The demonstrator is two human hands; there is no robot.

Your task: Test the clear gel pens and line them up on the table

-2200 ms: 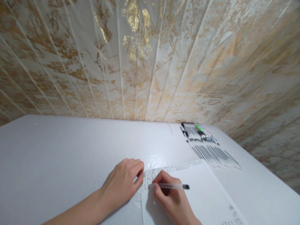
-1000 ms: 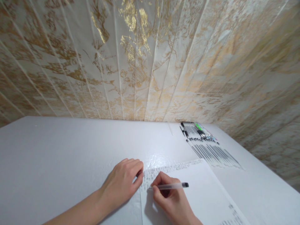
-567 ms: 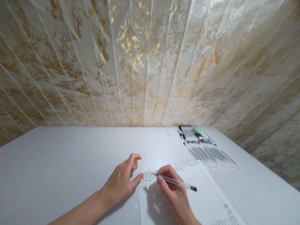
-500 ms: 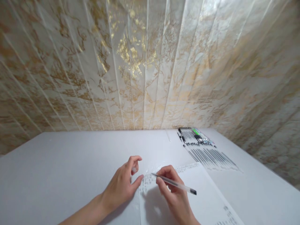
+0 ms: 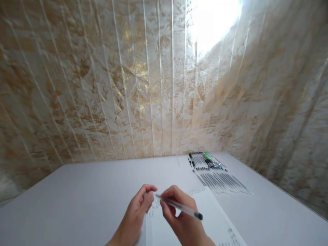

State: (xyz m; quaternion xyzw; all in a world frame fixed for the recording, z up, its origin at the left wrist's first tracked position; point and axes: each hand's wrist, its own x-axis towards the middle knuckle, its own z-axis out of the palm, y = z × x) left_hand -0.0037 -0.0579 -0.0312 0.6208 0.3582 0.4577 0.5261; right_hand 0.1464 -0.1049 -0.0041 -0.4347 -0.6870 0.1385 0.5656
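My right hand (image 5: 180,213) grips a clear-barrelled pen (image 5: 180,207) with a black end, its tip pointing left towards my other hand. Beneath it lies a white sheet of paper (image 5: 212,218) with small dark marks along its top, left and lower right edges. At the sheet's upper left corner is my left hand (image 5: 138,212), fingers curled and thumb drawn in against them. Whether anything small sits inside those fingers is hidden. The pen tip is close to the left fingers, and I cannot tell whether it touches the paper.
Beyond the sheet, to the right, several slim pens or refills (image 5: 222,182) lie in a row on the white table (image 5: 102,184). Behind them are more pens (image 5: 211,160), one bright green. A gold-patterned, shiny sheet wall (image 5: 138,102) rises at the table's back edge.
The camera view has tilted up, so the table appears lower. My left thumb has moved in towards its curled fingers. The pen tip has come nearer the left hand.
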